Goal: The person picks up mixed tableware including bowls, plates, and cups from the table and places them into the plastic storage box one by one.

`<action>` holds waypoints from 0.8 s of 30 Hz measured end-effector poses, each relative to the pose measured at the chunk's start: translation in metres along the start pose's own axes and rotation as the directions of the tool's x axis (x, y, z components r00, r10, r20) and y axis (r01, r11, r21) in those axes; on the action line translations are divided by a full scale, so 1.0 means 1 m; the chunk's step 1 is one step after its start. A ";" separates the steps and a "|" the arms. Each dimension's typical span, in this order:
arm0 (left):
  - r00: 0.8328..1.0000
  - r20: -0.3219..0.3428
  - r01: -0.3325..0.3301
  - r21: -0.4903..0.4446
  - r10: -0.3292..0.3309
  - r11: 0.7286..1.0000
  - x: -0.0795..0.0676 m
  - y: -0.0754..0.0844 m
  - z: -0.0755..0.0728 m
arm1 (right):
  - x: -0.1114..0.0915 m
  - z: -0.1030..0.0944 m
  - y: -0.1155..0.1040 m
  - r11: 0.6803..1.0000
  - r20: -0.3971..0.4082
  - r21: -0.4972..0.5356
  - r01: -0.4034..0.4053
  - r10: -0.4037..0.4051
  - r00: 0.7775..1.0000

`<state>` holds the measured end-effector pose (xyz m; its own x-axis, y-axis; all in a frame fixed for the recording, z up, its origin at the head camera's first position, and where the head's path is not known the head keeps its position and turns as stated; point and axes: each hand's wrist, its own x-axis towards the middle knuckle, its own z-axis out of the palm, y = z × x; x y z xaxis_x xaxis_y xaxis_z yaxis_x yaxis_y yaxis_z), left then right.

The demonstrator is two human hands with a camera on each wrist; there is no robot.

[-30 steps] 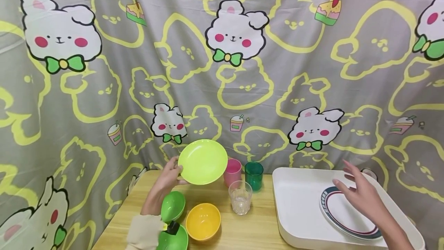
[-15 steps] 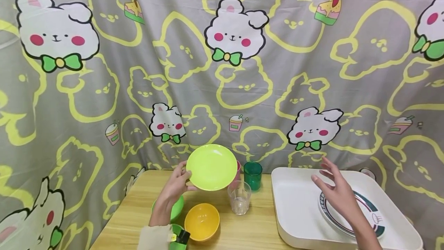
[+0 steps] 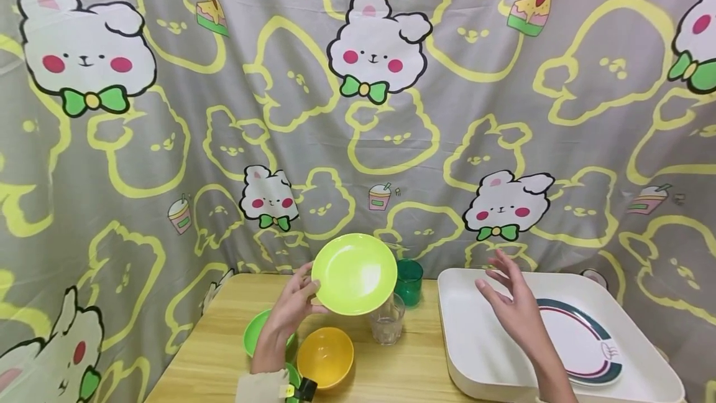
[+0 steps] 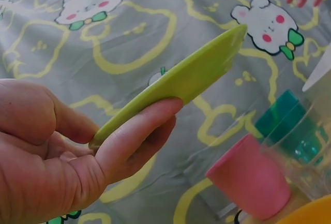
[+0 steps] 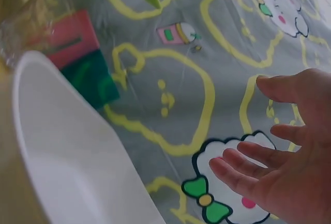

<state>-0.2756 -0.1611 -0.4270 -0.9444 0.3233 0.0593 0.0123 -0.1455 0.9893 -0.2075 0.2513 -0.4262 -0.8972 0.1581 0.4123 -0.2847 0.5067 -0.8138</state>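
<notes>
Two hands (image 3: pixel 293 300) (image 3: pixel 516 305), one lime plate (image 3: pixel 355 273) at left, one white plate (image 3: pixel 578 341) at right, three cups (image 3: pixel 411 283) (image 3: pixel 387 323) (image 4: pixel 251 180), three bowls (image 3: pixel 255 331) (image 3: pixel 291 372) (image 3: pixel 325 358) near left, two green and one yellow, one white tray (image 3: pixel 478 341)

The light-brown table with a wood grain (image 3: pixel 207 328) carried at its left a round green bowl (image 3: pixel 255 329) and a second green bowl (image 3: pixel 292 373), both partly hidden. Just beside them stood a round orange-yellow bowl (image 3: pixel 325 358). Farther right were a clear transparent cup (image 3: pixel 387 328), an opaque pink cup (image 4: pixel 253 180) and a teal transparent cup (image 3: pixel 410 285). A white rectangular tray with raised walls (image 3: pixel 475 331) occupied the right side.
</notes>
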 end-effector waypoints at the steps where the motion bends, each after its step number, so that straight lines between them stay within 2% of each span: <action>1: 1.000 0.011 -0.004 -0.008 0.004 1.000 0.000 0.000 0.001 | 0.000 0.002 -0.002 1.000 -0.001 0.014 0.002 -0.002 1.000; 10: 0.998 0.069 -0.005 -0.063 0.009 0.998 0.001 -0.002 0.011 | 0.005 0.027 -0.010 0.979 0.012 0.204 0.015 -0.018 1.000; 17: 0.995 0.102 -0.012 -0.071 0.019 0.997 -0.003 -0.006 0.015 | 0.002 0.051 -0.008 0.969 0.053 0.245 -0.021 0.008 0.999; 24: 0.987 0.158 -0.014 -0.062 0.024 0.998 -0.003 -0.010 0.025 | -0.003 0.073 -0.013 0.961 0.087 0.271 -0.058 0.036 0.996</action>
<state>-0.2646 -0.1369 -0.4333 -0.8801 0.4635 0.1032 0.0054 -0.2076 0.9782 -0.2254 0.1824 -0.4470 -0.9328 0.1020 0.3457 -0.3126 0.2482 -0.9169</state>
